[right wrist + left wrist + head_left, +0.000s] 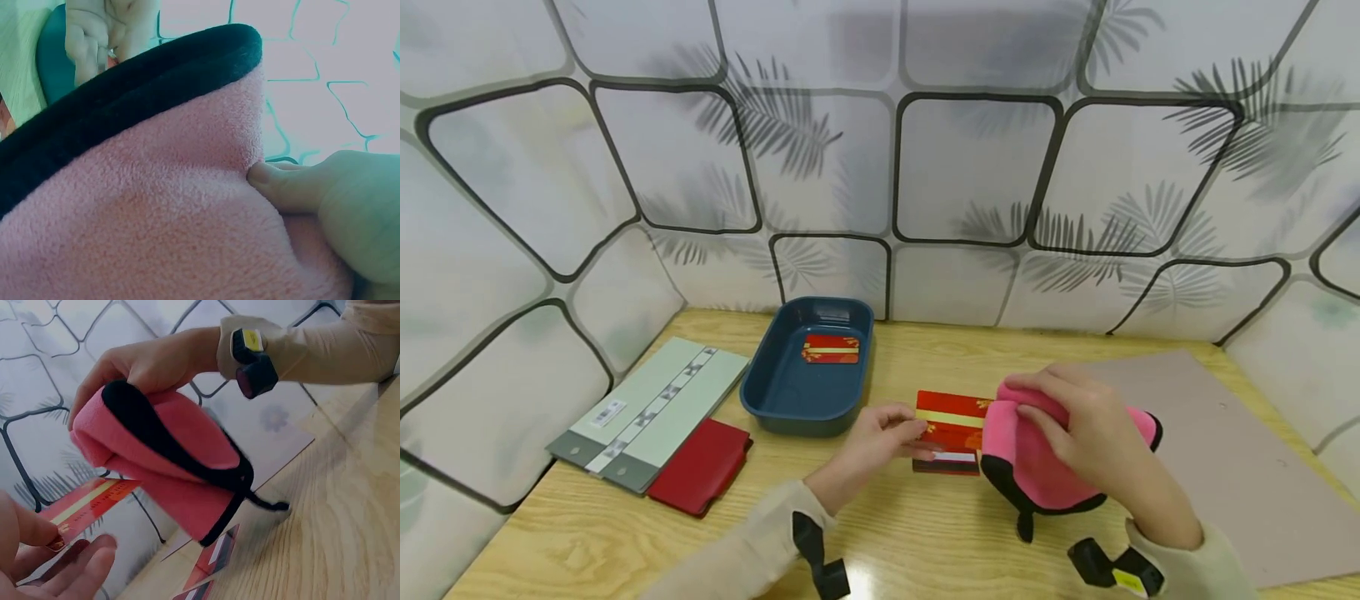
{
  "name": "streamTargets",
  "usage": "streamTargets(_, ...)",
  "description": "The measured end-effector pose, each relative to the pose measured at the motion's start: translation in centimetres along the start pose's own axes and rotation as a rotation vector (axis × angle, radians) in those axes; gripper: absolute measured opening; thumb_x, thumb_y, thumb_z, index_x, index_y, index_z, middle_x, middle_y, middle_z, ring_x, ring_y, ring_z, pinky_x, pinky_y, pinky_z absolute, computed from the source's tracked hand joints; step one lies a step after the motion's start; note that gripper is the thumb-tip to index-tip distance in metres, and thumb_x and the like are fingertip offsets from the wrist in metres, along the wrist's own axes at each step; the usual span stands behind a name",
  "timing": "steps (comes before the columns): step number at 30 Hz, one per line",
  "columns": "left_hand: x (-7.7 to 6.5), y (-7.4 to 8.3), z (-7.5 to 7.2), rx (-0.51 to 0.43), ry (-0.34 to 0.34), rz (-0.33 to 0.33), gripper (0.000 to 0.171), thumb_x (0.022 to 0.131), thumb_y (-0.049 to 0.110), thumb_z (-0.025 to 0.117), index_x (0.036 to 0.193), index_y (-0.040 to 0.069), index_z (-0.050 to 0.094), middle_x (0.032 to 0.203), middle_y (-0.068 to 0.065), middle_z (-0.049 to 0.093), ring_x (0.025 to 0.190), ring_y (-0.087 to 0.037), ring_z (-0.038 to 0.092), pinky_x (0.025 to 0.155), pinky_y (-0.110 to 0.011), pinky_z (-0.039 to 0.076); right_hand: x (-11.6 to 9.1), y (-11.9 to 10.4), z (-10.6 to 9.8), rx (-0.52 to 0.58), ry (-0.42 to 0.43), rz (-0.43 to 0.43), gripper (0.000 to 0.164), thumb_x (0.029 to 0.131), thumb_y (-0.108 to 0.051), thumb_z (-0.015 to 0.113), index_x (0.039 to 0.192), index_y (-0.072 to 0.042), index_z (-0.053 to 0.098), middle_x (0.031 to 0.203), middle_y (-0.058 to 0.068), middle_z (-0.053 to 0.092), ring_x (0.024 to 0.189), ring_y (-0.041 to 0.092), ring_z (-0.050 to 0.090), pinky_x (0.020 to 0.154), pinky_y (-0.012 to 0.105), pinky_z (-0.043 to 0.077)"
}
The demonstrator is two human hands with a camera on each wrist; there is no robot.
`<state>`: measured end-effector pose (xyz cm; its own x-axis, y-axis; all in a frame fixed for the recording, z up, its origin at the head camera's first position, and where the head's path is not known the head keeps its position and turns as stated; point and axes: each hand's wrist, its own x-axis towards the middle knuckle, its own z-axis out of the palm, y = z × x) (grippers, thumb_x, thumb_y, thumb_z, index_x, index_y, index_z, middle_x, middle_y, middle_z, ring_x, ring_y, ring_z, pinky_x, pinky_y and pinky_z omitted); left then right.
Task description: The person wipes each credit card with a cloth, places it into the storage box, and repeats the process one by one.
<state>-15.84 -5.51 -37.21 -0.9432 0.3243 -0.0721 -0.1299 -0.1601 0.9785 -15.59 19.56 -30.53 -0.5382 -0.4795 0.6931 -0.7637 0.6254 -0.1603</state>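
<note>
**Red card (953, 419) bridges left hand (880, 437) and pink pouch (1037, 467)**

Here it is, the red card, held up above the table (925, 542) between the two hands, its long axis running crosswise, left to right, straight at the pouch! The left hand is the nearer one, right on it: thumb and finger pinch the outer end, and the card stretches away to the right of those fingertips. At its far end it meets the pouch's left side; whether the tip is in a fold or merely against the cloth, the pictures don't settle.

Over on the pouch, the right hand (1086, 425) has the top bunched in its grip, thumb on the near side, with the black-trimmed cloth hanging tilted beneath it.

Just below the red card, a white-banded card (946, 463) lies on the wood. Beyond the left hand sits a blue tray (805, 396), and in it a red-and-gold card (831, 350). Further left, a dark red wallet (703, 467) lies against a pale green folder (655, 408). And out on the right, past the pouch, a grey-brown mat (1225, 450) spreads toward the table's edge.
</note>
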Motion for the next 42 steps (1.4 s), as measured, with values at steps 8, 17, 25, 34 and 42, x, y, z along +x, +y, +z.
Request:
streamTargets(8,-0.3,0.3,0.8,-0.087,-0.029,0.023,0.039,0.095,-0.003,0.054,0.133,-0.003,0.045,0.101,-0.024,0.070,0.086,-0.030,0.072,0.081,-0.042,0.058,-0.2,-0.1,0.3,-0.003,-0.017,0.007,0.037,0.068,0.000,0.081,0.102,-0.012,0.072,0.084,-0.006,0.063,0.074,0.009,0.058,0.067,0.017,0.048)
streamTargets(17,-0.6,0.5,1.2,-0.078,-0.047,0.091,0.046,0.094,-0.009,0.051,0.136,0.003,0.037,0.078,-0.007,0.063,0.083,-0.028,0.072,0.080,-0.044,0.058,-0.1,-0.6,1.3,-0.073,-0.074,0.082,0.034,0.071,-0.006,0.082,0.103,-0.010,0.072,0.084,-0.001,0.065,0.075,0.014,0.061,0.064,0.034,0.055)
streamTargets(25,-1.0,0.4,1.7,0.070,-0.168,0.205,0.039,0.098,-0.004,0.047,0.133,0.003,0.029,0.105,-0.040,0.060,0.082,-0.024,0.071,0.078,-0.036,0.059,0.0,-1.2,1.7,-0.047,-0.094,0.080,0.030,0.073,-0.005,0.080,0.102,-0.006,0.071,0.091,0.004,0.071,0.081,0.018,0.065,0.070,0.039,0.058)
streamTargets(34,-0.5,0.6,1.5,0.060,-0.193,0.178,0.036,0.099,-0.005,0.041,0.132,0.003,0.027,0.112,-0.039,0.058,0.097,-0.029,0.068,0.088,-0.041,0.056,-0.1,-1.9,1.9,-0.052,-0.048,0.045,0.032,0.072,-0.002,0.080,0.102,-0.009,0.071,0.087,0.001,0.066,0.077,0.014,0.062,0.065,0.034,0.056)
streamTargets(42,-0.4,0.4,1.6,0.056,-0.119,0.159,0.037,0.097,-0.009,0.043,0.130,0.001,0.031,0.072,-0.010,0.053,0.071,-0.014,0.064,0.080,-0.034,0.058,-0.3,-2.2,1.7,-0.042,-0.070,0.036,0.035,0.070,-0.001,0.081,0.102,-0.012,0.071,0.086,-0.002,0.064,0.078,0.012,0.059,0.065,0.031,0.055)
